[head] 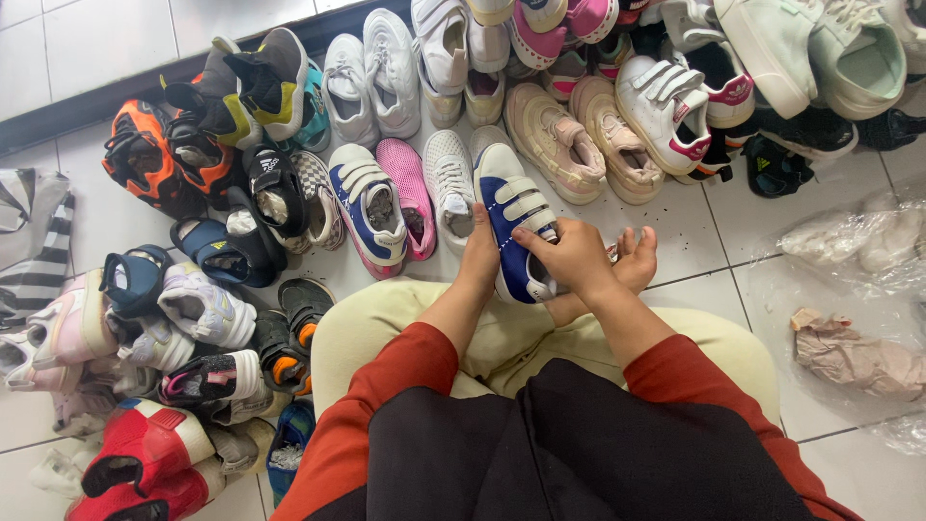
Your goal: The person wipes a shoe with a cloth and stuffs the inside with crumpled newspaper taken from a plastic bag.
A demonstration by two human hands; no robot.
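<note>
A blue-and-white strap sneaker lies toe-away on the tiled floor, gripped at both sides.

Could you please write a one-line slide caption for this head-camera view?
Seated person's left hand and right hand hold a blue-and-white strap shoe amid many shoes.

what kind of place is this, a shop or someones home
Hard to say; likely a floor where used shoes get sorted. Dozens of small shoes lie on white floor tiles, beside plastic bags. Both hands hold a blue-and-white shoe.
</note>
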